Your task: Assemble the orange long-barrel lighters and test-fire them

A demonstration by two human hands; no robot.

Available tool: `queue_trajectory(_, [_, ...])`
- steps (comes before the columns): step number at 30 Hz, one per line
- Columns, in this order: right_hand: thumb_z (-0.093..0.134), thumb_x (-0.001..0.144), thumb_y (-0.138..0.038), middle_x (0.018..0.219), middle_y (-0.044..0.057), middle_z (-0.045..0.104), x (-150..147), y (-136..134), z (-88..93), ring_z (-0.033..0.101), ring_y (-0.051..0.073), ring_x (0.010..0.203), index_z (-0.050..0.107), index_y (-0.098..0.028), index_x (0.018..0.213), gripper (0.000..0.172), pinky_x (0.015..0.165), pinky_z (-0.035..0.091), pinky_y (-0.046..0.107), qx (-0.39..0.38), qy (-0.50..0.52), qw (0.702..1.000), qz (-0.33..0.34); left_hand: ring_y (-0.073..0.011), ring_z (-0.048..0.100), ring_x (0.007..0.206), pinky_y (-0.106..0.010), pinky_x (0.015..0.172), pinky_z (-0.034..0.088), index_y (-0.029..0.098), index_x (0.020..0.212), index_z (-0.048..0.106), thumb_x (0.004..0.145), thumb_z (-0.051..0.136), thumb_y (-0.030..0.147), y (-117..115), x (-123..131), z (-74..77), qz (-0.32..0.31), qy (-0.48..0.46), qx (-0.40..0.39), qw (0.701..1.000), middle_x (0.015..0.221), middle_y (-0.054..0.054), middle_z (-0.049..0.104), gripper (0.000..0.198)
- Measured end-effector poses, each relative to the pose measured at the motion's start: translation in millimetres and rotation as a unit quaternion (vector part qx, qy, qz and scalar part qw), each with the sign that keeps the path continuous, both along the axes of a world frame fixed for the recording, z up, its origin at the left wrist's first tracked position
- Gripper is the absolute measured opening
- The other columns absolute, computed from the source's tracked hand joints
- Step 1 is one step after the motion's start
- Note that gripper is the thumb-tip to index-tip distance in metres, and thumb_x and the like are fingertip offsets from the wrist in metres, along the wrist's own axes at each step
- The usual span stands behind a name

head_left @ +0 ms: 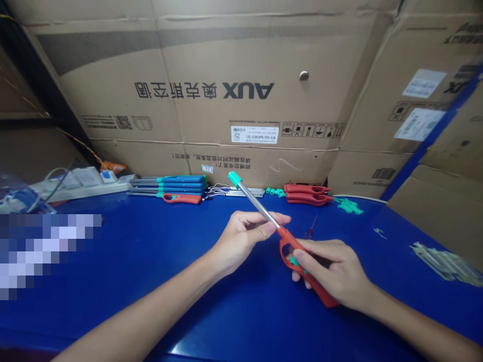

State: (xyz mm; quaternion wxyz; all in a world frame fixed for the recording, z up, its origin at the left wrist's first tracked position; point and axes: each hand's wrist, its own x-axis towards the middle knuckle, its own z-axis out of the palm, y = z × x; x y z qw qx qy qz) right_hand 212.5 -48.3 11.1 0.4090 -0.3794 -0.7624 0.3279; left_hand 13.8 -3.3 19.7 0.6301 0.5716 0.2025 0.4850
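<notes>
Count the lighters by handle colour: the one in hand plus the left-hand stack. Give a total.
Red: 2 (held lighter in the right hand; red lighter at the stack's front)
Blue: 3 visible (blue lighters in the stack)
Total: 5

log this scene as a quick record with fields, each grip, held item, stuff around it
held item: red-handled lighter, metal tube, green tip
left grip: at the tube near the handle, pinch unclear
right grip: holding the red handle
table back: blue-handled tools, green caps, red handles
table right: pale strips
surface: blue tabletop
backdrop: cardboard
</notes>
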Motion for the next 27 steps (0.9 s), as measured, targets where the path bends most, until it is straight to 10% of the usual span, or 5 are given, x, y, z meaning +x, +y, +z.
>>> queue_trajectory(18, [0.055, 0.093, -0.022, 0.067, 0.002, 0.071, -5.0, -0.4, -5.2, 0.064, 0.009, 0.049, 0.073, -0.015, 0.09, 0.02, 0.047, 0.052, 0.016, 0.126, -0.047, 0.989, -0.058, -0.0177, 0.068, 0.082, -0.028, 0.082, 0.051, 0.018, 0.08, 0.079, 0.068, 0.083, 0.033, -5.2, 9.1, 2.3, 0.146, 0.017, -0.06, 0.987, 0.085, -0.005, 0.078, 0.019])
queue_trajectory(27, [0.053, 0.094, -0.034, 0.068, -0.001, 0.069, -9.9, -1.0, 3.5, 0.062, 0.012, 0.051, 0.061, -0.018, 0.109, 0.024, 0.048, 0.049, 0.021, 0.04, -0.104, 0.989, -0.092, -0.0195, 0.068, 0.083, -0.029, 0.08, 0.052, 0.017, 0.082, 0.079, 0.073, 0.079, 0.033, -12.3, 15.5, -4.7, 0.14, 0.025, -0.034, 0.989, 0.086, -0.006, 0.077, 0.019])
